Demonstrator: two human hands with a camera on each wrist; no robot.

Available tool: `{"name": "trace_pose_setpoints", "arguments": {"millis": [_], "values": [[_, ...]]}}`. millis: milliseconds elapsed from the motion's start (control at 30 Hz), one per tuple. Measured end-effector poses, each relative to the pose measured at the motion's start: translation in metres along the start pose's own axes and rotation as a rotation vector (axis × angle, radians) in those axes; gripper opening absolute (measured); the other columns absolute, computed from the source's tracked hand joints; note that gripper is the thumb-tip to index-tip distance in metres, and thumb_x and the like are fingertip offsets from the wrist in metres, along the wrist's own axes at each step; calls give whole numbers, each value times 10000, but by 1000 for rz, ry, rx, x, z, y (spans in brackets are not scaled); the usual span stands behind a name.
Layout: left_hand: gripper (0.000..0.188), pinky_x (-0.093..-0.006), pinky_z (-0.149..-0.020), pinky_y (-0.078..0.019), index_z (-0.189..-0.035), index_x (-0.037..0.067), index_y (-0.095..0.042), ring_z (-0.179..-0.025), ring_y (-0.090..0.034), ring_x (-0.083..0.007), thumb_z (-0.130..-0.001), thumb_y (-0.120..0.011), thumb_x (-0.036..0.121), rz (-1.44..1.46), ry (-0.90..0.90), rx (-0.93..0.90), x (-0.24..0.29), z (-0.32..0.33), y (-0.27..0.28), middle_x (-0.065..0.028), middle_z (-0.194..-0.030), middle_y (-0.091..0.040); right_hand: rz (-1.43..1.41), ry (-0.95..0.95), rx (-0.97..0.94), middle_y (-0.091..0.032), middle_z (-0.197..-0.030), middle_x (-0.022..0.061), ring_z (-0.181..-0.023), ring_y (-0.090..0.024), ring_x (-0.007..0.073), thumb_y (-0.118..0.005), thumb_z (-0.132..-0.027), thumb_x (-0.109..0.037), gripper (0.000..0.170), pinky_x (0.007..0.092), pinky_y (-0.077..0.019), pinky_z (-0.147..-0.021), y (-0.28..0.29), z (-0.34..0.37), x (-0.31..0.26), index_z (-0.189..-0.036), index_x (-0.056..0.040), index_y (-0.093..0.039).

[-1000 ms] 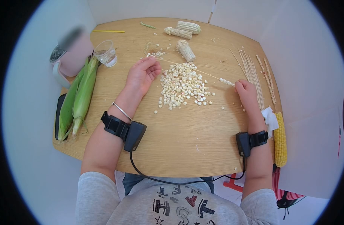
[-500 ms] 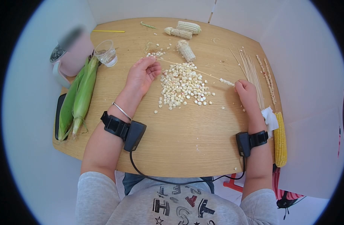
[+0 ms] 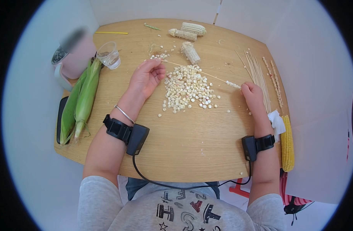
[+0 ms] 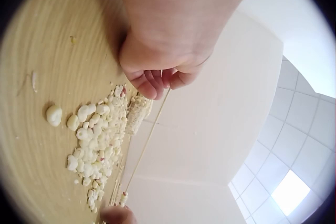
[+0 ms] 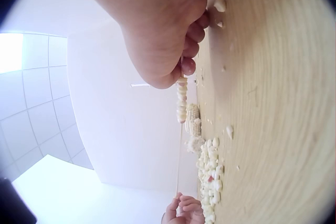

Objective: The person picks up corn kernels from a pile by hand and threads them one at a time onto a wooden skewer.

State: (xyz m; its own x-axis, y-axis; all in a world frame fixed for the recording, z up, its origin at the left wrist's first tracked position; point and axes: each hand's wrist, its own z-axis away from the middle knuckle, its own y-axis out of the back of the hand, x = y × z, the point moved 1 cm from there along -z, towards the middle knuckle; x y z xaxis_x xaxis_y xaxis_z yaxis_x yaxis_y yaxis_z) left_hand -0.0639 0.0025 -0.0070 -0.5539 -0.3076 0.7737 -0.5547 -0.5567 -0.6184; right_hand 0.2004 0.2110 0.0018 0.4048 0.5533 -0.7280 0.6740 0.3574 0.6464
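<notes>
A thin wooden skewer (image 3: 207, 74) stretches between the two hands, above a pile of loose white corn kernels (image 3: 188, 90). The left hand (image 3: 147, 79) pinches its far-left end between thumb and finger, as the left wrist view also shows. Around the other end, the right hand (image 3: 253, 98) has its fingers curled. Just beside the right thumb, a short row of threaded kernels (image 5: 181, 100) sits on the skewer; whatever lies inside the right fist is hidden. A stripped corn cob (image 3: 190, 53) lies behind the pile.
Bare skewers (image 3: 257, 71) and kernel-filled skewers (image 3: 277, 82) lie at right, near a tissue (image 3: 276, 122) and a yellow corn cob (image 3: 287, 144). Husked green corn (image 3: 86, 96), a clear cup (image 3: 109, 56) and a pink mug (image 3: 78, 57) stand left. White cobs (image 3: 193, 28) lie at the back.
</notes>
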Motion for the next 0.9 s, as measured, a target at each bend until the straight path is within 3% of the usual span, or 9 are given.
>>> {"name": "trace_pose_setpoints", "arguments": {"millis": [567, 667, 900], "values": [[71, -250, -562, -462, -810, 45, -541, -609, -545, -137, -786, -580, 100, 56, 36, -14, 0, 3, -5, -65, -684, -578, -54, 6, 9, -400, -488, 47, -488, -378, 97, -486, -755, -181, 249, 295, -314, -461, -1, 2, -3, -620, 28, -491], [108, -225, -540, -453, -861, 23, -572, -597, -545, -114, -796, -568, 110, 25, 23, -114, -5, 5, -9, -54, -704, -585, -40, 32, 21, -401, -497, 38, -493, -376, 90, -487, -766, -173, 243, 286, -316, -463, -4, 4, -5, -627, 25, -494], [107, -235, -549, -472, -863, 4, -551, -612, -565, -124, -804, -575, 89, -51, 117, -166, -11, 25, -37, -75, -718, -595, -128, 36, -107, -402, -528, 54, -524, -391, 90, -487, -799, -158, 230, 280, -332, -483, -10, 14, -32, -665, 28, -480]]}}
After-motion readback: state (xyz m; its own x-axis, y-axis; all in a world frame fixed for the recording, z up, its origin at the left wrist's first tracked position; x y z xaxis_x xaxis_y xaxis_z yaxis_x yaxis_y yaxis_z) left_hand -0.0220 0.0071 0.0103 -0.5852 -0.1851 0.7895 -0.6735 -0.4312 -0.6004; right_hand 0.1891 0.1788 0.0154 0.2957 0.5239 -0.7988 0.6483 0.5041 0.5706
